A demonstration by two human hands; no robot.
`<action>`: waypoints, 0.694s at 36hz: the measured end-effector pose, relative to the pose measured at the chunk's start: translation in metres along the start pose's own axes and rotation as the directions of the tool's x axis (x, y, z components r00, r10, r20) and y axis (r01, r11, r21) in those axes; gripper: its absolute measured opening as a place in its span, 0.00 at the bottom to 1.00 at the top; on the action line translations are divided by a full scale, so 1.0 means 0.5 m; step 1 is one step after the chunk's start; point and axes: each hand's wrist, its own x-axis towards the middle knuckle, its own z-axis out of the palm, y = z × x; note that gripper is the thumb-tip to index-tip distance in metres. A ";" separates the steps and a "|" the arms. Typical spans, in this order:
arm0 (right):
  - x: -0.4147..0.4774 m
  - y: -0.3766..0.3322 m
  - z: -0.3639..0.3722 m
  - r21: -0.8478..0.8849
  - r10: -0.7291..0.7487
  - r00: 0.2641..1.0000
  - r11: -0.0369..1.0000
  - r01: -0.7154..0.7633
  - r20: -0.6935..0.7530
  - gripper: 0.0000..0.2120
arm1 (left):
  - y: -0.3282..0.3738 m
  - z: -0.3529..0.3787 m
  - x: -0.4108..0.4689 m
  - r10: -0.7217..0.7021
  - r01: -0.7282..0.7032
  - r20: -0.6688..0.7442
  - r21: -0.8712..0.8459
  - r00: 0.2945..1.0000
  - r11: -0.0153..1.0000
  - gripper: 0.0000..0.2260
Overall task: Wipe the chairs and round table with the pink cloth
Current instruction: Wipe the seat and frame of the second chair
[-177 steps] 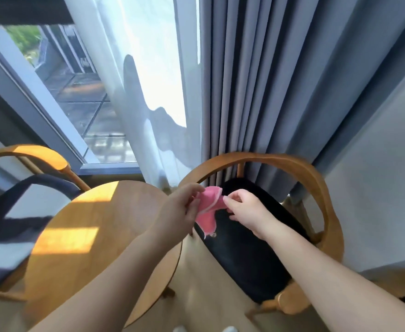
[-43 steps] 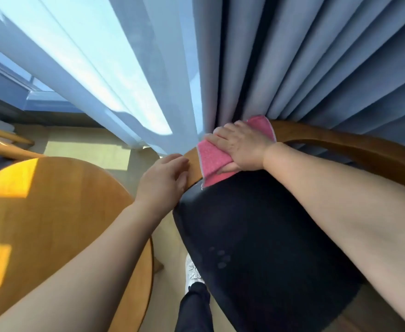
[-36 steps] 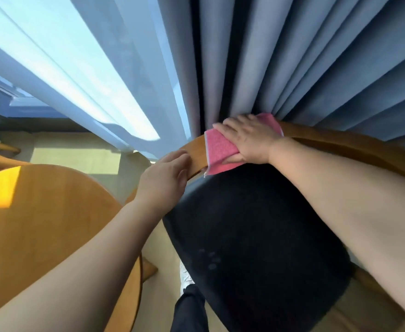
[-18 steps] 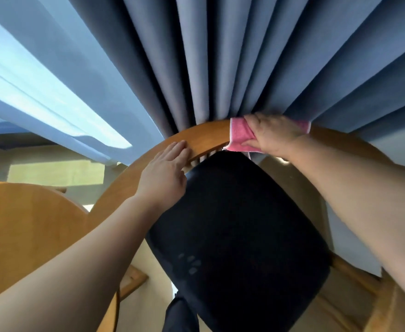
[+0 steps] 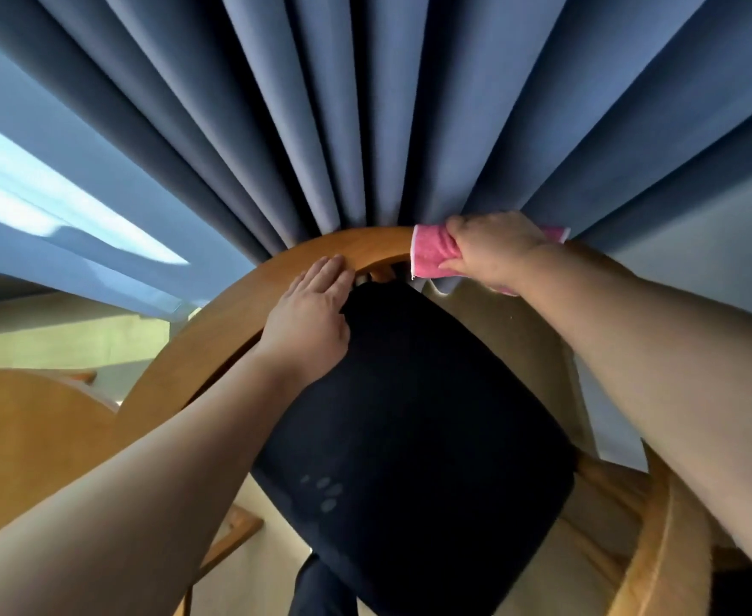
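The right hand [image 5: 494, 255] is curled over the top of the chair's curved wooden back rail [image 5: 356, 249], fingers bent down and gripping the pink cloth [image 5: 432, 255] against the wood. The cloth lies wrapped over the rail directly under this hand. A broad band with a pale edge shows to the left of the knuckles, a small corner pokes out to the right, and a sliver shows below the heel of the hand.

The left hand [image 5: 310, 317] lies flat on the same rail a little further left, apart from the cloth. Its fingers are straight and together, holding nothing, and its thumb sits at the edge of the dark seat cushion [image 5: 409, 415].

The cushion fills the middle of the chair, with a few pale spots near its front. The rail sweeps round on both sides into armrests. Blue-grey curtain [image 5: 365, 126] folds hang just behind the rail, touching it near the right hand. The round wooden worktop [image 5: 23, 437] stands at lower left, beside the chair. A dark trouser leg [image 5: 316, 589] shows at the bottom edge over the pale floor [image 5: 241, 584].
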 end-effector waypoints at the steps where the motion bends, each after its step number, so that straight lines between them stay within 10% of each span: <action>1: -0.007 0.004 0.000 0.003 0.016 1.000 1.000 -0.016 0.001 0.22 | 0.006 -0.001 0.000 0.001 -0.001 -0.004 -0.009 1.000 1.000 0.31; 25: -0.237 0.117 0.028 0.135 0.279 0.941 0.957 -0.256 -0.193 0.30 | 0.154 0.006 -0.043 0.060 -0.059 0.016 -0.072 0.998 0.996 0.25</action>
